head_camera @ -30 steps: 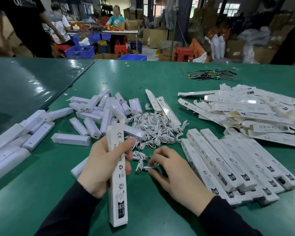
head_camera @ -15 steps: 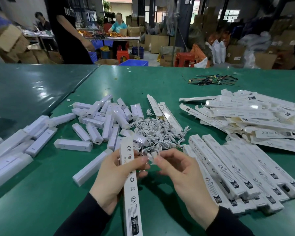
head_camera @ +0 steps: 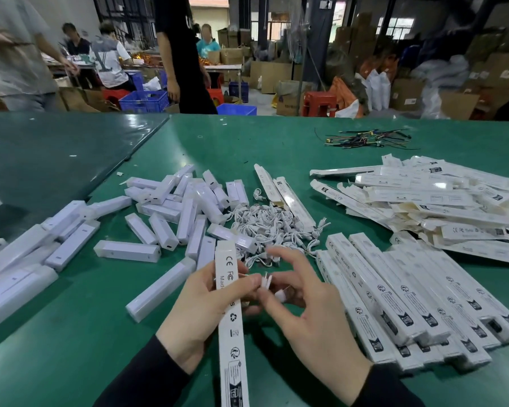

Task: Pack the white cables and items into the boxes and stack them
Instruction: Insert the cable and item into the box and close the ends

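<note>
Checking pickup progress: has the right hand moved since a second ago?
Yes. The right hand lifted off the table, away from the cable pile, toward the held box.

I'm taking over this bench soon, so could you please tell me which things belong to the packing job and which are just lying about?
Job:
held box
small white cable
cable pile
white bar-shaped items
packed boxes
flat boxes

Lying about:
dark wire ties
blue crates
red stools
</note>
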A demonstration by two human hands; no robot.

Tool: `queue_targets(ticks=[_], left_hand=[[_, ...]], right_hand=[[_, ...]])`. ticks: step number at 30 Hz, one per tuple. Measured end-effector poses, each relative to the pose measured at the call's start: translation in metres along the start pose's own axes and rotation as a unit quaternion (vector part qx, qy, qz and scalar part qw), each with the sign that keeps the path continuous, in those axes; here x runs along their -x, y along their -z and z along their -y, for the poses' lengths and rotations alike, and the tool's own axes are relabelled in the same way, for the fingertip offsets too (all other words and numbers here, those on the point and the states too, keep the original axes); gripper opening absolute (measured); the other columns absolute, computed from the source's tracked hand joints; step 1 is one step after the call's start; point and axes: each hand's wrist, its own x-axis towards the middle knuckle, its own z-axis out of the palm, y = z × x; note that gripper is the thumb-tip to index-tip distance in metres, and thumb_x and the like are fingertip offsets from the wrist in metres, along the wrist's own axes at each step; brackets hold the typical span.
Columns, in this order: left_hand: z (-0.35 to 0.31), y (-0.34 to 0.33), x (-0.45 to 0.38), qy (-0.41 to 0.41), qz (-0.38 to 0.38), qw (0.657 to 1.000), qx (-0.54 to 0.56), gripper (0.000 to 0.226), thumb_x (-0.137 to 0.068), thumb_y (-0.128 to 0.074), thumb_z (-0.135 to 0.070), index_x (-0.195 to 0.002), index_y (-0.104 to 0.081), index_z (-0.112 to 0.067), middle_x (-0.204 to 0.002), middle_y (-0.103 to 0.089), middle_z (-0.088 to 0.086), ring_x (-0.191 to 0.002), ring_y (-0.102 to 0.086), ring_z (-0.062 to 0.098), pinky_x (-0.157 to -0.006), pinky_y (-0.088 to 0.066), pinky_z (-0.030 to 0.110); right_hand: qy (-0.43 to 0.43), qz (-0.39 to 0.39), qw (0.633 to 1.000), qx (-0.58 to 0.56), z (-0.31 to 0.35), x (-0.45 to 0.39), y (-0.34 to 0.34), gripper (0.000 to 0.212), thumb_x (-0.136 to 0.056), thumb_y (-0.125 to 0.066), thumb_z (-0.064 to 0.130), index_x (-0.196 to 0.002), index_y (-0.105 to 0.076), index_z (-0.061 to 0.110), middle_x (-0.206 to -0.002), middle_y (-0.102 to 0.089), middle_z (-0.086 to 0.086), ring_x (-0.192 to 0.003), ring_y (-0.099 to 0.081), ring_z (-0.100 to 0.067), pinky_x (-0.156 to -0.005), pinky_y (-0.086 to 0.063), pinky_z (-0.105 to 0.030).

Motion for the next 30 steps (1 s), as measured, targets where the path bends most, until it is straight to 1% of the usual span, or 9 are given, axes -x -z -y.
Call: queue_targets(ticks=[3,7,10,16,19,21,25,27,30], left_hand=[[-0.001,0.001,0.0,0.009,0.008,1.0,0.003,0.042,-0.06,-0.076,-0.008,-0.096,-0.058,0.001,-0.092,-0.074,0.02,-0.078,-0.073,0.026,-0.057,-0.058,0.028],[-0.002,0.002,0.0,0.006,0.004,0.998,-0.055,0.049,-0.053,-0.079,-0.009,-0.096,-0.058,-0.002,-0.088,-0.075,0.015,-0.068,-0.07,0.018,-0.052,-0.055,0.025],[-0.002,0.003,0.0,0.006,-0.002,0.998,-0.069,0.05,-0.051,-0.08,-0.007,-0.096,-0.058,-0.002,-0.08,-0.075,0.013,-0.059,-0.067,0.016,-0.049,-0.053,0.024],[-0.004,0.002,0.001,0.006,-0.006,0.997,-0.072,0.057,-0.044,-0.085,-0.006,-0.094,-0.059,-0.002,-0.072,-0.072,0.014,-0.054,-0.066,0.019,-0.047,-0.053,0.025],[-0.005,0.003,0.0,0.029,-0.016,0.999,-0.025,0.049,-0.044,-0.082,0.004,-0.088,-0.061,-0.003,-0.065,-0.069,0.013,-0.048,-0.063,0.018,-0.043,-0.052,0.024],[-0.006,0.003,-0.001,0.053,-0.017,0.998,0.013,0.038,-0.05,-0.075,0.002,-0.084,-0.06,-0.004,-0.061,-0.067,0.011,-0.044,-0.062,0.017,-0.042,-0.052,0.023],[-0.006,0.002,-0.002,0.074,-0.004,0.996,0.043,0.032,-0.052,-0.071,0.001,-0.082,-0.06,-0.003,-0.058,-0.064,0.011,-0.043,-0.06,0.015,-0.043,-0.052,0.019],[-0.006,0.003,-0.001,0.075,0.006,0.996,0.043,0.032,-0.054,-0.071,0.0,-0.084,-0.059,-0.003,-0.06,-0.063,0.011,-0.042,-0.058,0.014,-0.041,-0.05,0.018],[-0.006,0.004,-0.002,0.08,0.006,0.996,0.044,0.028,-0.06,-0.072,-0.004,-0.085,-0.059,-0.005,-0.061,-0.063,0.011,-0.038,-0.054,0.012,-0.036,-0.043,0.017]], right_hand=[[-0.024,-0.024,0.999,-0.041,0.001,-0.003,0.003,0.026,-0.092,-0.066,0.013,-0.108,-0.066,0.032,-0.094,-0.074,0.014,-0.085,-0.069,-0.005,-0.079,-0.054,-0.023],[-0.101,-0.045,0.977,-0.181,0.0,-0.006,0.002,0.01,-0.089,-0.067,0.009,-0.092,-0.072,0.018,-0.089,-0.076,-0.002,-0.085,-0.073,-0.016,-0.077,-0.059,-0.03],[-0.105,-0.025,0.971,-0.212,0.001,-0.003,0.0,0.009,-0.089,-0.069,0.009,-0.092,-0.072,0.016,-0.085,-0.077,-0.005,-0.084,-0.074,-0.018,-0.072,-0.056,-0.022],[-0.049,-0.01,0.994,-0.101,0.001,-0.001,0.004,0.009,-0.088,-0.071,0.022,-0.097,-0.075,0.024,-0.088,-0.076,0.008,-0.084,-0.072,-0.006,-0.074,-0.054,-0.017],[-0.048,0.064,0.994,-0.071,0.003,0.0,0.01,0.045,-0.073,-0.084,0.033,-0.115,-0.07,0.027,-0.103,-0.074,0.016,-0.097,-0.07,-0.002,-0.085,-0.055,-0.02],[-0.036,0.089,0.995,-0.033,0.001,-0.001,0.013,0.062,-0.066,-0.088,0.03,-0.124,-0.065,0.03,-0.109,-0.072,0.02,-0.1,-0.068,0.0,-0.089,-0.052,-0.017],[-0.006,0.087,0.996,-0.019,-0.003,-0.005,0.015,0.057,-0.072,-0.085,0.017,-0.119,-0.063,0.04,-0.107,-0.07,0.025,-0.093,-0.07,0.0,-0.085,-0.053,-0.016],[0.024,0.079,0.997,-0.002,-0.004,-0.005,0.015,0.043,-0.074,-0.082,0.026,-0.114,-0.07,0.036,-0.105,-0.071,0.022,-0.089,-0.071,0.0,-0.082,-0.055,-0.017],[0.083,0.066,0.992,0.063,-0.003,-0.006,0.013,0.036,-0.081,-0.072,0.04,-0.116,-0.063,0.035,-0.1,-0.072,0.019,-0.081,-0.07,-0.003,-0.077,-0.057,-0.026]])
